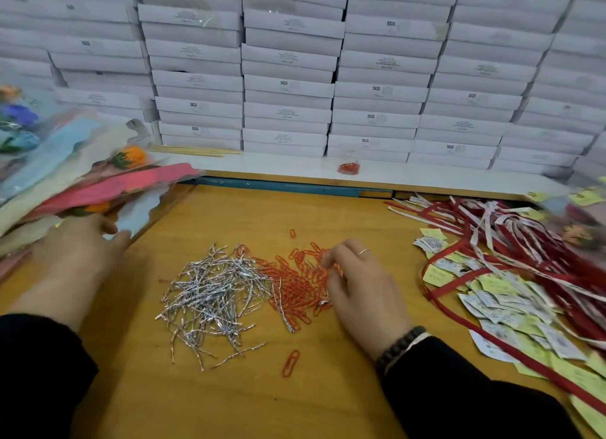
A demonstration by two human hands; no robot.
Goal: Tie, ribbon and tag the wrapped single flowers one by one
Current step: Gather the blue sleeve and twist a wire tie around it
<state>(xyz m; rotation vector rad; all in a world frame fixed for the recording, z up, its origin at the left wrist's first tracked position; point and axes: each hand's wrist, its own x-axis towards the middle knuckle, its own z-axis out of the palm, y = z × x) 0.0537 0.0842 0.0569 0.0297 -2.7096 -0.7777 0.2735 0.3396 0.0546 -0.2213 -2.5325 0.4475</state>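
Observation:
A pile of wrapped single flowers point(98, 183) in pastel sleeves lies at the left of the wooden table point(229, 389). My left hand point(78, 252) reaches onto the pile's near edge, fingers touching a pale blue wrapper. Silver twist ties point(210, 294) are heaped in the middle, with orange paper clips point(295, 284) beside them. My right hand point(357, 288) rests over the clips, its fingertips curled down among them; whether it pinches one I cannot tell. Red and white ribbons point(531, 252) and yellow and white tags point(501, 301) spread at the right.
Stacked white boxes point(295, 78) form a wall behind a white ledge point(426, 176), where a small bag of orange clips point(349, 167) and thin wooden sticks point(193, 151) lie. One loose clip point(290, 363) sits near the front of the table.

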